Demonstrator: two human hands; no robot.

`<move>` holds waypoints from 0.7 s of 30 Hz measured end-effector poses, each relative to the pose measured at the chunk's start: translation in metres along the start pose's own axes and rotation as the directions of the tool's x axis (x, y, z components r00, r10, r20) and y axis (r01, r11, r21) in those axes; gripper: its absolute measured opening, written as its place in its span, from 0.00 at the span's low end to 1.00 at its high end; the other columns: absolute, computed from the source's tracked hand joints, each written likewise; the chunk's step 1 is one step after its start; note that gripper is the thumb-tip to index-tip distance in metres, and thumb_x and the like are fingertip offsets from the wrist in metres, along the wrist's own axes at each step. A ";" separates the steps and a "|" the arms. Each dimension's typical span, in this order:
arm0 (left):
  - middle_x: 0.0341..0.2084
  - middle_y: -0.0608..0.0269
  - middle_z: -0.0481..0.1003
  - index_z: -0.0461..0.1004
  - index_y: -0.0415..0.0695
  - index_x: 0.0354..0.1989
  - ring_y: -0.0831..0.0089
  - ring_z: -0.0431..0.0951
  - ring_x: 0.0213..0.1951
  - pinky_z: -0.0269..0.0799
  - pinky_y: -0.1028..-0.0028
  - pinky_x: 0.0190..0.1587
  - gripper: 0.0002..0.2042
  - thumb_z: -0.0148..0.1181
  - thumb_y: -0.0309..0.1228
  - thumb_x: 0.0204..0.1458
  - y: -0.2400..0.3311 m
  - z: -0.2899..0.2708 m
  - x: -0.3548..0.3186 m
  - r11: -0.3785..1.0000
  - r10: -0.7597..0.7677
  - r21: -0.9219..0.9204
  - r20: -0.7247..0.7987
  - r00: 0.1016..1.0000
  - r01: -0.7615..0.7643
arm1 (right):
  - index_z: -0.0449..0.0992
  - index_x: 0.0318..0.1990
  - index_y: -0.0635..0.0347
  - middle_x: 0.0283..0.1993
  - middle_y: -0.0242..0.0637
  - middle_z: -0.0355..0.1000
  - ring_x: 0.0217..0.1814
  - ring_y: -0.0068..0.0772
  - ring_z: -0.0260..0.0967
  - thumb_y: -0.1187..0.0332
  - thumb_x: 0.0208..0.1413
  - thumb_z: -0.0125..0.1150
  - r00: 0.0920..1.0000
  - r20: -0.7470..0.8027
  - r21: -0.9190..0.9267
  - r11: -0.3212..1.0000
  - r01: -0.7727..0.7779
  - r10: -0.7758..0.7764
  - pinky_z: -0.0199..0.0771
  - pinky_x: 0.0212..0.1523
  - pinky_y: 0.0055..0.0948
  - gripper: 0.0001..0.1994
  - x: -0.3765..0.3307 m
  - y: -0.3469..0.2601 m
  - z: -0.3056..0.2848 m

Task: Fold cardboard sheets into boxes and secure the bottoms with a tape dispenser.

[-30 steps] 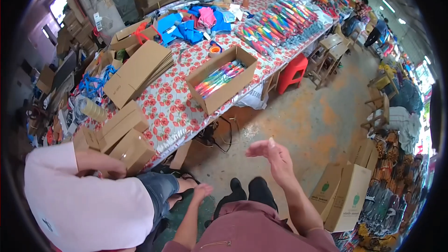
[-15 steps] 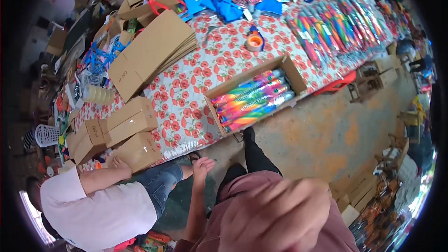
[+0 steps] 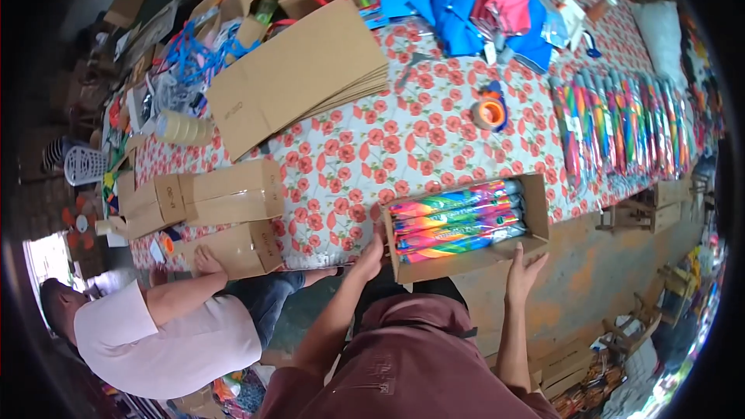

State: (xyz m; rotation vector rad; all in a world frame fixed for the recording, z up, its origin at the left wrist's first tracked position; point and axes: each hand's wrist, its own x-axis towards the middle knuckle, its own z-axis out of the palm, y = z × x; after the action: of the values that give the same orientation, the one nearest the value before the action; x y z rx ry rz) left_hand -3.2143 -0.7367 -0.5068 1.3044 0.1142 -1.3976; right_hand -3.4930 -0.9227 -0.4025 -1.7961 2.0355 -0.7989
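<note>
An open cardboard box [image 3: 434,268] sits at the near edge of the flower-patterned table, packed with several rainbow-coloured umbrellas [image 3: 458,221] in clear sleeves. My left hand [image 3: 371,257] grips the box's left end, its fingers partly hidden by the wall. At the near right corner, my right hand [image 3: 524,270] holds the box with its thumb up against the near wall and its fingers reaching along the lower edge.
Orange tape on a blue dispenser [image 3: 489,114] lies behind the box. More sleeved umbrellas [image 3: 621,124] are at the right; flat cardboard [image 3: 303,70] and closed boxes [image 3: 233,194] at the left. Beside the closed boxes sits another person [image 3: 167,334], a hand on one.
My right hand, blurred close to the camera before, is now at the box. My left hand has come up to its left end. The view has shifted and turned.
</note>
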 end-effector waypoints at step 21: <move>0.40 0.58 0.79 0.73 0.38 0.49 0.73 0.80 0.41 0.77 0.73 0.41 0.10 0.53 0.28 0.62 0.072 -0.049 0.140 0.858 0.290 0.453 -0.039 0.956 -0.242 | 0.69 0.56 0.70 0.54 0.46 0.71 0.58 0.34 0.67 0.76 0.62 0.48 0.953 0.211 0.395 0.911 0.120 -0.217 0.64 0.60 0.32 0.16 0.071 -0.210 0.074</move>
State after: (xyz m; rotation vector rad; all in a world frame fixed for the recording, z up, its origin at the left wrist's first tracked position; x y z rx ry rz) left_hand -3.0914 -0.8150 -0.5842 1.7012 -0.3264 -1.1487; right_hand -3.2940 -1.0197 -0.3281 -1.7588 1.4624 -0.8905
